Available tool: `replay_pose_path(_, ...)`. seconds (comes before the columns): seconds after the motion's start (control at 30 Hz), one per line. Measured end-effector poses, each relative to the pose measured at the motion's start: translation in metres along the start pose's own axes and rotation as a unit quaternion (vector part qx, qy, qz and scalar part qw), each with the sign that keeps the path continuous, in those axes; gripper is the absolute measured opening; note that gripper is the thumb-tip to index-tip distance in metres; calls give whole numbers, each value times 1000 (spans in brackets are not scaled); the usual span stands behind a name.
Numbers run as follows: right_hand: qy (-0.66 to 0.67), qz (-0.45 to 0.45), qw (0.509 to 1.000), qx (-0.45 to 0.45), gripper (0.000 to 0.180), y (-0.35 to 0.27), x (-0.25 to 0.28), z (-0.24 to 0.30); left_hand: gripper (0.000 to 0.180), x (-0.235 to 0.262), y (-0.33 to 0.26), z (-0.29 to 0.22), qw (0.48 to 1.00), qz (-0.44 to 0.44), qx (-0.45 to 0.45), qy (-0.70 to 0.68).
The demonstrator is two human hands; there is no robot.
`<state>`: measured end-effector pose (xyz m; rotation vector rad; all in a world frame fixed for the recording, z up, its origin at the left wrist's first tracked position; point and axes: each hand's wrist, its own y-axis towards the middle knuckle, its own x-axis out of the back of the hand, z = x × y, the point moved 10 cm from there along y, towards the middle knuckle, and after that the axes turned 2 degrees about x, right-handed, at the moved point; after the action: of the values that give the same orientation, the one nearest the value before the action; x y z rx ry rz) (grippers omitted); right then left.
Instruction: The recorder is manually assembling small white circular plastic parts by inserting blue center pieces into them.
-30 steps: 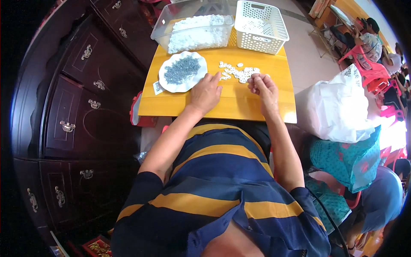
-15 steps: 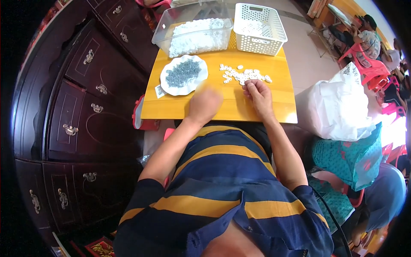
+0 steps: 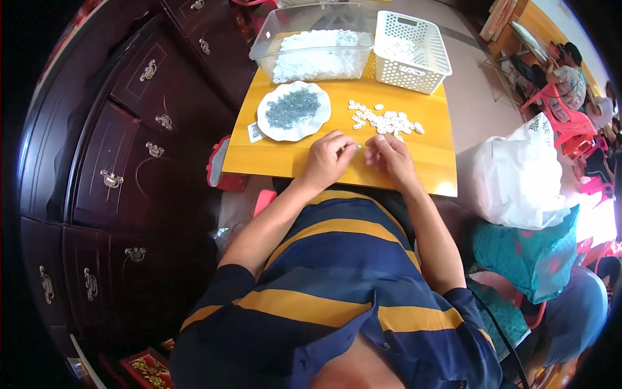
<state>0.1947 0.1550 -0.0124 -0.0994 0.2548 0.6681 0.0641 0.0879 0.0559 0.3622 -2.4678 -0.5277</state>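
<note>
My left hand [image 3: 329,159] is closed in a pinch above the near part of the wooden table [image 3: 285,160]. A tiny grey piece [image 3: 358,147] shows at its fingertips. Close beside it, my right hand [image 3: 393,159] is also closed, thumb against curled fingers; what it holds is hidden. Just beyond the right hand lies a loose heap of small white plastic pieces [image 3: 391,120], some with holes. A white wavy-rimmed plate [image 3: 324,111] at the left bears many thin grey nail-like pieces [image 3: 293,108].
At the table's back stand a clear plastic bin [image 3: 262,50] full of white pieces and a white perforated basket [image 3: 414,74]. Dark wooden cabinets [image 3: 123,129] line the left. A white sack [image 3: 512,178] and a teal bag [image 3: 528,253] stand at the right. People sit farther off.
My left hand has moved from near the plate rightward to beside the right hand. My right hand has drawn back slightly from the white heap. The whole view has shifted a little.
</note>
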Motion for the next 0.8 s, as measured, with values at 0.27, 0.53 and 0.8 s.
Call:
replay_pose_path(0.27, 120, 33, 985, -119, 18, -10, -16, -21, 8, 3, -9, -44, 991, -3, -127, 34)
replay_pose_path(0.53, 132, 38, 989, -63, 14, -5, -21, -15, 18, 36, 13, -9, 993, -16, -63, 94)
replay_pose_path(0.8, 51, 7, 998, -40, 15, -1, -14, -7, 11, 90, 22, 49, 956, -42, -32, 289)
